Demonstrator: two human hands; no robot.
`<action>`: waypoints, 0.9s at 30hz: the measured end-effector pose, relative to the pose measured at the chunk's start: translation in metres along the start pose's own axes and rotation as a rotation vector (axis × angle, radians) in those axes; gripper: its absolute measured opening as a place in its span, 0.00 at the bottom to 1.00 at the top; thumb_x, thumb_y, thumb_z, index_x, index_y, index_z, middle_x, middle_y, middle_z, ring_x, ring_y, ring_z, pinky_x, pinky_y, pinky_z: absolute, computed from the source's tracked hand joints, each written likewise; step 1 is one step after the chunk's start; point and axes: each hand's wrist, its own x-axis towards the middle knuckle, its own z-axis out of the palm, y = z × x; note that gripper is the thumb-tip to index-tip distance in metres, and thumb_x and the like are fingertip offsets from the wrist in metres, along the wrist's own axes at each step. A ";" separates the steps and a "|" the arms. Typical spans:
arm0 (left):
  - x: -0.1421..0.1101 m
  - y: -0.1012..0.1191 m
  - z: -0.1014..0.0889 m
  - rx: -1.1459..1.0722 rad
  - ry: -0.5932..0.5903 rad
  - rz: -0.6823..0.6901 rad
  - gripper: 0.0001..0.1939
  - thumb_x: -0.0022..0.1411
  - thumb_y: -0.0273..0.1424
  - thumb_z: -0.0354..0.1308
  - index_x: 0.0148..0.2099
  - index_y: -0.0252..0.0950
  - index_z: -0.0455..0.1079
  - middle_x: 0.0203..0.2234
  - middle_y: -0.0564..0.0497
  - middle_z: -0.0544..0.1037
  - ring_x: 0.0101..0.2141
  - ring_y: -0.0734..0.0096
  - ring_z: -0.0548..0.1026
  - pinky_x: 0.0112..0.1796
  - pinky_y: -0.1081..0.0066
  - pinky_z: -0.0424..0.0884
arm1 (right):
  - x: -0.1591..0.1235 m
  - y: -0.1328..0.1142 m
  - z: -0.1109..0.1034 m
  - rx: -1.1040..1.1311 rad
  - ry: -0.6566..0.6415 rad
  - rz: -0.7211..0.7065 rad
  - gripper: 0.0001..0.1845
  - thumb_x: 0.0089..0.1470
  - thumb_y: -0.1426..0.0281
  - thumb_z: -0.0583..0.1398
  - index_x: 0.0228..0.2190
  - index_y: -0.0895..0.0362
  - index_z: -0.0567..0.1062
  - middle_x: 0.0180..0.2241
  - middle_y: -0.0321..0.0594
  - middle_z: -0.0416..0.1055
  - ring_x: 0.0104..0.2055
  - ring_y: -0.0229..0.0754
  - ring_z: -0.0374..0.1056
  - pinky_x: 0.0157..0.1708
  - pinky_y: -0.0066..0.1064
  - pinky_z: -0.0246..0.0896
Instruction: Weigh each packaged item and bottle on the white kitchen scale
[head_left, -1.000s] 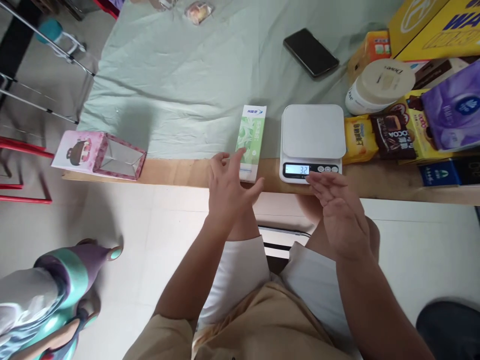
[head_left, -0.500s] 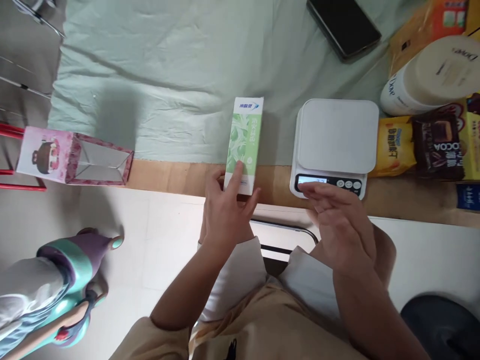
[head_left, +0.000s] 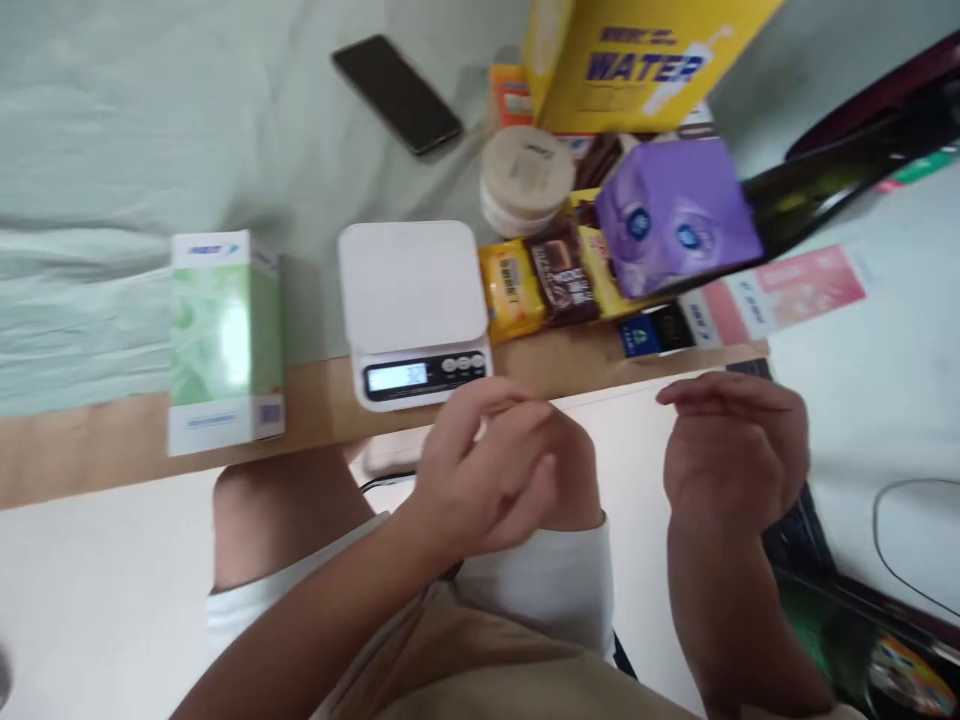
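Note:
My left hand (head_left: 491,475) hovers just in front of the white kitchen scale (head_left: 412,285), its fingers loosely curled with nothing visible in them. Farther right, my right hand (head_left: 735,450) is held off the table's front edge, fingers bent and pressed together, and no object shows there. The scale's plate carries nothing; its lit display (head_left: 397,376) has blurred digits. To the left of the scale, a green and white toothpaste box (head_left: 210,345) rests at the front edge, apart from both hands.
A black phone (head_left: 397,95) lies behind the scale. To the right are a lidded jar (head_left: 527,180), yellow and brown snack packets (head_left: 559,275), a purple box (head_left: 679,215), a yellow box (head_left: 645,65), a dark bottle (head_left: 817,175) and flat cartons (head_left: 780,300).
My left hand has let go of the toothpaste box and moved right, past the scale's front. My right hand has also shifted right. The view has swung rightward, bringing more goods into sight.

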 end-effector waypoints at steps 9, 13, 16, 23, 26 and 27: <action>0.063 0.052 0.142 -0.289 -0.303 -0.272 0.42 0.71 0.45 0.55 0.75 0.24 0.48 0.76 0.23 0.51 0.78 0.44 0.52 0.74 0.43 0.61 | 0.141 0.073 -0.101 -0.153 0.260 0.077 0.25 0.43 0.70 0.57 0.46 0.49 0.72 0.55 0.38 0.71 0.61 0.44 0.72 0.69 0.51 0.57; 0.062 0.053 0.151 -0.352 -0.346 -0.280 0.47 0.71 0.48 0.56 0.78 0.33 0.39 0.80 0.30 0.43 0.80 0.48 0.47 0.74 0.45 0.61 | 0.164 0.106 -0.110 -0.169 0.100 0.016 0.27 0.51 0.68 0.51 0.53 0.50 0.71 0.58 0.41 0.71 0.65 0.45 0.70 0.73 0.54 0.53; 0.061 0.051 0.150 -0.357 -0.335 -0.244 0.50 0.70 0.50 0.57 0.79 0.33 0.36 0.80 0.29 0.41 0.80 0.47 0.44 0.75 0.44 0.59 | 0.164 0.114 -0.108 -0.115 0.064 -0.075 0.27 0.49 0.68 0.51 0.50 0.53 0.73 0.52 0.44 0.74 0.62 0.47 0.73 0.71 0.53 0.57; 0.044 0.056 0.122 -0.342 -0.266 -0.136 0.50 0.74 0.51 0.50 0.80 0.29 0.30 0.79 0.26 0.41 0.80 0.48 0.41 0.77 0.46 0.52 | 0.125 0.057 -0.095 -0.009 0.097 -0.224 0.22 0.52 0.65 0.52 0.45 0.48 0.79 0.53 0.38 0.79 0.64 0.50 0.73 0.74 0.57 0.55; 0.029 0.042 0.088 -0.290 -0.079 -0.029 0.47 0.75 0.52 0.47 0.80 0.30 0.34 0.78 0.29 0.49 0.79 0.42 0.47 0.77 0.42 0.51 | 0.081 0.021 -0.067 0.069 -0.017 -0.229 0.21 0.54 0.60 0.59 0.48 0.43 0.83 0.55 0.30 0.78 0.69 0.52 0.68 0.78 0.53 0.51; 0.024 0.034 0.073 -0.265 -0.014 0.002 0.46 0.74 0.53 0.46 0.80 0.31 0.36 0.78 0.30 0.51 0.79 0.40 0.49 0.77 0.41 0.51 | 0.065 0.013 -0.054 0.082 -0.045 -0.237 0.20 0.55 0.59 0.63 0.49 0.42 0.84 0.56 0.29 0.78 0.70 0.53 0.67 0.79 0.52 0.51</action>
